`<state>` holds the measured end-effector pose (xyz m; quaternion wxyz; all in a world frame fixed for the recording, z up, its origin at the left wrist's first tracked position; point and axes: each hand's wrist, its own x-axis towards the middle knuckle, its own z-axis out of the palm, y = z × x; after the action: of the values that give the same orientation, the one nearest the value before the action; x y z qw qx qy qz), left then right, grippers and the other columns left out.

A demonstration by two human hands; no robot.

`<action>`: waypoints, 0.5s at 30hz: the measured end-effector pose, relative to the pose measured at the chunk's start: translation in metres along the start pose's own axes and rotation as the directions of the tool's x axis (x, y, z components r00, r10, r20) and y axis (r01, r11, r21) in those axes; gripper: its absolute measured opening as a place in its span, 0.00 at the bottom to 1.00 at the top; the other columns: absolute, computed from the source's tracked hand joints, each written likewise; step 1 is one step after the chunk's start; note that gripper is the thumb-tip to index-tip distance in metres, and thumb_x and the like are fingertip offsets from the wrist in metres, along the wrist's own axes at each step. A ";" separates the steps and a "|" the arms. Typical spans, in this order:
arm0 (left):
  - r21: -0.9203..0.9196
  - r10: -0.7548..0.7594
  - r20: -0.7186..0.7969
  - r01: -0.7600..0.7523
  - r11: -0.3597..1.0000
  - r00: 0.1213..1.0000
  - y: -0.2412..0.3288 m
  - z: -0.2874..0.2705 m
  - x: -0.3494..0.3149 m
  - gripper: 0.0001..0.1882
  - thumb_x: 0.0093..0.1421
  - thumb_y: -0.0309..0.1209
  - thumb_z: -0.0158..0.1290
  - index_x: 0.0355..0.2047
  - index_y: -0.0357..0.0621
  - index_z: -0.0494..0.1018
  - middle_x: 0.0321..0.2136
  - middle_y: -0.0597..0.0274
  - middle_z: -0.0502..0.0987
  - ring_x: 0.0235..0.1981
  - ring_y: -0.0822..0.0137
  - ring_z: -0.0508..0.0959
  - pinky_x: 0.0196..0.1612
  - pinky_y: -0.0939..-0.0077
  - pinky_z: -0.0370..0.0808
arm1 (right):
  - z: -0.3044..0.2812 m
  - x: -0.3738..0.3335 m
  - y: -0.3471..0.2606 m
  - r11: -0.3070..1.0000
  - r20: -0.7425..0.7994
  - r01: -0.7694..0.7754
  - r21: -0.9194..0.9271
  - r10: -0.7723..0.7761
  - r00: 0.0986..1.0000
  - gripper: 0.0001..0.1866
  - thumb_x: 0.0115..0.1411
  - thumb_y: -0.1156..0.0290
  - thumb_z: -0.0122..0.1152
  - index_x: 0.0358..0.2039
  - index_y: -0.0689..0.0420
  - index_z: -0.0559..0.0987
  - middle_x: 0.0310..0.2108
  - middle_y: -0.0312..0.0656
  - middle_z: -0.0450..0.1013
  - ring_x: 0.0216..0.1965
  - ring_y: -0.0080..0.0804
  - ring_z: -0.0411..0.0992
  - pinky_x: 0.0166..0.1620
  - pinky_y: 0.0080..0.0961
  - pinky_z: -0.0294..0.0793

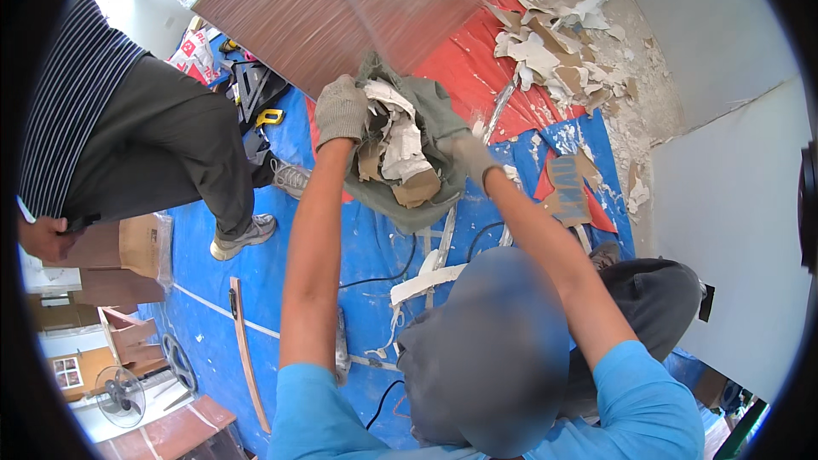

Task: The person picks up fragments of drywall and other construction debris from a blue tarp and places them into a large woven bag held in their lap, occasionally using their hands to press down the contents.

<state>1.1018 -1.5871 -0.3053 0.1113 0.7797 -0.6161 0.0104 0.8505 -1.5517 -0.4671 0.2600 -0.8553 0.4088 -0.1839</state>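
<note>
Head view, hands: both gloved, arms in blue sleeves reaching forward from the lower edge.
Left hand (pixel 340 108): grey knit glove, fingers curled over the left rim of the sack, gripping the cloth.
Right hand (pixel 469 156): glove dusted white, fingers closed on the sack's right edge; the exact finger spread is blurred.
Sack (pixel 430 111): grey-green cloth bag, held up between the two hands, mouth open toward the camera, hanging above the blue tarp.
Sack contents: broken plasterboard pieces (pixel 394 143), white and brown-faced, piled inside up to the rim.
Tarp (pixel 256 281): blue sheet over the floor, with a red sheet (pixel 464 64) beyond it, both speckled with white dust.
Rubble pile (pixel 554 55): more broken board scraps on the floor at upper right, well apart from the sack.
Wood panel (pixel 341 8): large brown board tilted just behind the sack, held at its upper left corner by another person's hand.
Other person (pixel 145 136): striped shirt, dark trousers, grey shoes, standing on the tarp at left.
Loose items: curved wooden strip (pixel 247 353) and black cable (pixel 383 277) lying on the tarp near the left forearm.
</note>
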 end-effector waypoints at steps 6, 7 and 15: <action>-0.069 0.110 0.038 -0.107 0.992 0.993 0.083 0.029 0.031 0.17 0.60 0.38 0.53 0.43 0.42 0.82 0.42 0.40 0.82 0.48 0.42 0.81 0.54 0.50 0.77 | 0.084 -0.033 0.093 0.901 -0.270 -0.424 0.096 0.433 0.860 0.12 0.54 0.66 0.64 0.38 0.54 0.85 0.34 0.51 0.79 0.41 0.51 0.79 0.43 0.45 0.76; -0.085 0.108 0.040 -0.105 0.991 0.993 0.078 0.034 0.030 0.17 0.60 0.38 0.53 0.42 0.42 0.82 0.42 0.41 0.82 0.48 0.42 0.81 0.54 0.50 0.77 | 0.066 -0.026 0.095 0.929 -0.329 -0.355 -0.100 0.306 0.893 0.11 0.54 0.67 0.63 0.37 0.53 0.86 0.32 0.51 0.78 0.40 0.50 0.79 0.43 0.45 0.77; 0.457 0.324 0.149 -0.355 0.815 0.934 -0.112 -0.036 0.104 0.14 0.58 0.29 0.56 0.42 0.42 0.85 0.34 0.49 0.86 0.36 0.53 0.87 0.39 0.61 0.84 | -0.300 0.082 -0.011 0.976 -0.408 0.060 0.207 0.030 0.913 0.07 0.56 0.68 0.66 0.34 0.53 0.85 0.26 0.44 0.80 0.24 0.40 0.77 0.30 0.35 0.77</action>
<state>1.2395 -1.6558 -0.2726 -0.1075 0.6602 -0.7267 0.1565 0.7478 -1.6991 -0.2137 0.2585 -0.7678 0.4251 -0.4037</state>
